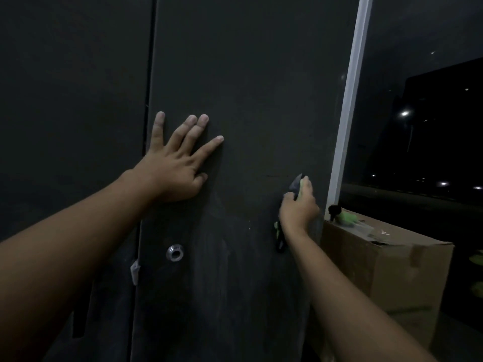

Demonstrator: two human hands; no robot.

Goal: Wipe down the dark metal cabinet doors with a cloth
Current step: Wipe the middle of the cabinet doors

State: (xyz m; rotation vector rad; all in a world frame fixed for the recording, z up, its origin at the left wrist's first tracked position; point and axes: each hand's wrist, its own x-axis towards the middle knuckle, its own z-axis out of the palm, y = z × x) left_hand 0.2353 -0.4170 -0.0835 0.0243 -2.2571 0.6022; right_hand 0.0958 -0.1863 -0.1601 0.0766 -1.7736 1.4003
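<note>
Two dark metal cabinet doors fill the view, the right door [248, 87] and the left door [73, 100], split by a vertical gap. My left hand [175, 163] lies flat on the right door near the gap, fingers spread and straight. My right hand [299, 205] grips a bunched cloth [296, 185], grey and pale green, against the right door close to its right edge. A dark and green end of the cloth hangs below the wrist. A round silver lock [174, 252] sits low on the right door.
A white vertical frame strip [350, 100] borders the cabinet on the right, with dark glass beyond it. A cardboard box [386, 265] stands right of the cabinet, with a green spray bottle [342, 216] lying on top. A small white tag [134, 271] sticks out of the door gap.
</note>
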